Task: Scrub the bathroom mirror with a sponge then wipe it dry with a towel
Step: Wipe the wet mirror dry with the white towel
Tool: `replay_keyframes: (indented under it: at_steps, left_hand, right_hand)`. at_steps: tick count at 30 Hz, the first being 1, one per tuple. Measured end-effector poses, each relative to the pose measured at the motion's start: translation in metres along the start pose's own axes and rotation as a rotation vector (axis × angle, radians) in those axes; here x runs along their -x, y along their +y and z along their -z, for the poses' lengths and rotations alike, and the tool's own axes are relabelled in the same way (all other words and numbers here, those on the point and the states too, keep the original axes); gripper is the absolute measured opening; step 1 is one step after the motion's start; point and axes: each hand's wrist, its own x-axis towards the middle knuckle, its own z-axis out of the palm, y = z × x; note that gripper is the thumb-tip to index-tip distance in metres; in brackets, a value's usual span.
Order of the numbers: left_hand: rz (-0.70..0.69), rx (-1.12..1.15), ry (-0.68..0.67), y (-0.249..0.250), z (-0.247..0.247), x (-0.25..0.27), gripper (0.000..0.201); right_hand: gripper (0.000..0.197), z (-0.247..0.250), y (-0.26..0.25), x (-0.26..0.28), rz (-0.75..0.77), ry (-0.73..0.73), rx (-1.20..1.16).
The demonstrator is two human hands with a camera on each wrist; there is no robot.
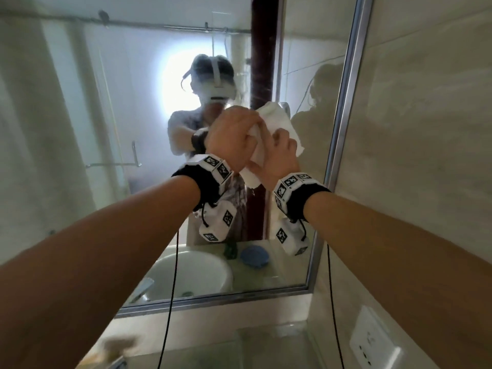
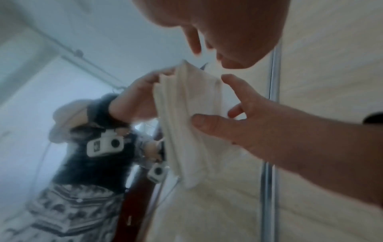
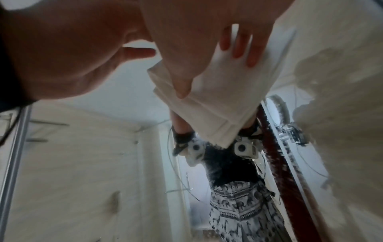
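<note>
A folded white towel (image 1: 277, 121) is held up in front of the bathroom mirror (image 1: 133, 129), near its right frame. My left hand (image 1: 247, 134) grips the towel's top from the left with curled fingers. My right hand (image 1: 277, 145) holds it from the right, fingers over the cloth. In the left wrist view the right thumb (image 2: 207, 124) lies on the towel (image 2: 186, 139) while the fingers reach past its far edge. The right wrist view shows the towel (image 3: 223, 106) hanging folded just before the glass. Whether the cloth touches the mirror is unclear.
The mirror's metal frame (image 1: 343, 129) meets a tiled wall on the right, which carries a white socket (image 1: 372, 339). A glass shelf (image 1: 239, 347) runs under the mirror. The glass reflects a white basin (image 1: 191, 272), a blue round object (image 1: 254, 255) and a person.
</note>
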Motion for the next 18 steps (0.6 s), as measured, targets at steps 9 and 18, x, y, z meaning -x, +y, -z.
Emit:
replay_keyframes:
  at_steps: [9, 18]
  left_hand:
    - [0.829, -0.545, 0.066, -0.066, 0.045, 0.108, 0.131]
    - [1.087, -0.305, 0.129, -0.074, 0.003, 0.102, 0.155]
  right_hand:
    - [0.101, -0.032, -0.032, 0.004, -0.017, 0.085, 0.164]
    - [0.08, -0.043, 0.006, 0.008, 0.14, 0.134, 0.125]
